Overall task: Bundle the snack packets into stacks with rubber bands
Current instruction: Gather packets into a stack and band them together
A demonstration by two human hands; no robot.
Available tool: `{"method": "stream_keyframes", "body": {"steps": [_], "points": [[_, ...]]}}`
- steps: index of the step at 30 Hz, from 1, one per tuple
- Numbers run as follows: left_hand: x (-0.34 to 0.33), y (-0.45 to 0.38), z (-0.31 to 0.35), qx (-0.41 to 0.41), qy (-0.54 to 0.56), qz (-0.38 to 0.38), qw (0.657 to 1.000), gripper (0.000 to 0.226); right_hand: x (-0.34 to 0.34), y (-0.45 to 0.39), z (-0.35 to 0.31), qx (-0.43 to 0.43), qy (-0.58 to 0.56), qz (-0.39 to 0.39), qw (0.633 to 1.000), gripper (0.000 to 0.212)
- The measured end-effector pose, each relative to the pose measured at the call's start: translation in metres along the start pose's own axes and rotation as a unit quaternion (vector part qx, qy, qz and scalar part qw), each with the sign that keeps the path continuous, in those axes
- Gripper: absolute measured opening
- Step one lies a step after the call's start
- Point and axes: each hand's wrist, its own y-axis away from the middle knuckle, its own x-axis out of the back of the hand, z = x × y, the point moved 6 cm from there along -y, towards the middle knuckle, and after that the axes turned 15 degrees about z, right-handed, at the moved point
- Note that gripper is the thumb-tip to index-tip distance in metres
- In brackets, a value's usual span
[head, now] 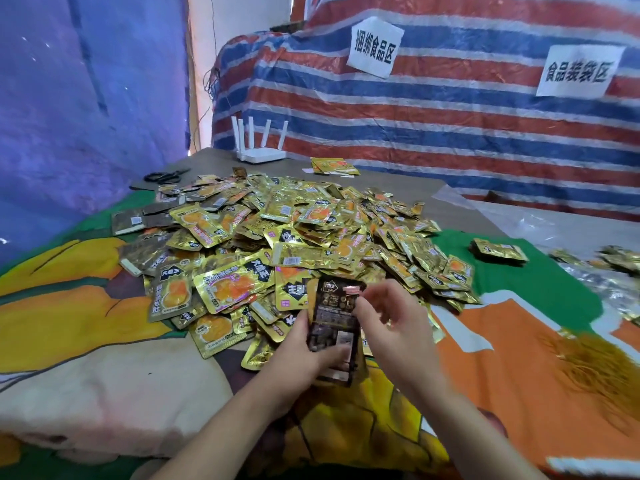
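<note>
A big heap of gold snack packets (pixel 304 230) covers the middle of the table. My left hand (pixel 304 355) grips a small stack of packets (pixel 334 323), dark backs facing up, just in front of the heap. My right hand (pixel 391 323) touches the stack's top right corner with thumb and forefinger; its other fingers are spread. A heap of yellow rubber bands (pixel 588 358) lies on the cloth at the right. One bundled stack (pixel 498 250) sits on the green patch at the far right.
A white router (pixel 261 147) stands at the table's back, black scissors (pixel 166 175) to its left. Clear plastic bags (pixel 554 230) lie at the right. A striped tarp with two paper signs forms the back wall. A colourful printed cloth (pixel 104 306) covers the table.
</note>
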Motion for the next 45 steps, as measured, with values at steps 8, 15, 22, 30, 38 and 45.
{"method": "stream_keyframes", "body": {"steps": [8,15,22,30,38,45], "points": [[-0.005,-0.003,-0.002,0.024,0.036,-0.025,0.999,0.06,-0.018,0.029,0.051,-0.291,0.017,-0.093,0.952,0.035],[-0.014,0.007,0.015,-0.145,-0.254,0.09,0.952,0.089,-0.027,0.046,0.067,-0.449,-0.134,-0.004,0.883,0.027],[-0.03,0.015,0.033,-0.365,-0.363,0.034,0.857,0.08,-0.014,0.038,0.069,-0.495,-0.2,0.013,0.846,0.051],[-0.054,0.006,0.059,-0.432,-0.345,0.029,0.833,0.078,0.014,0.022,0.067,-0.491,-0.219,-0.001,0.843,0.043],[-0.088,0.002,0.066,-0.475,-0.286,0.079,0.828,0.069,0.034,0.01,0.081,-0.509,-0.268,0.054,0.816,0.039],[-0.096,-0.025,0.066,-0.404,-0.334,0.095,0.846,0.073,0.09,-0.042,0.134,-0.531,-0.263,0.172,0.787,0.035]]}}
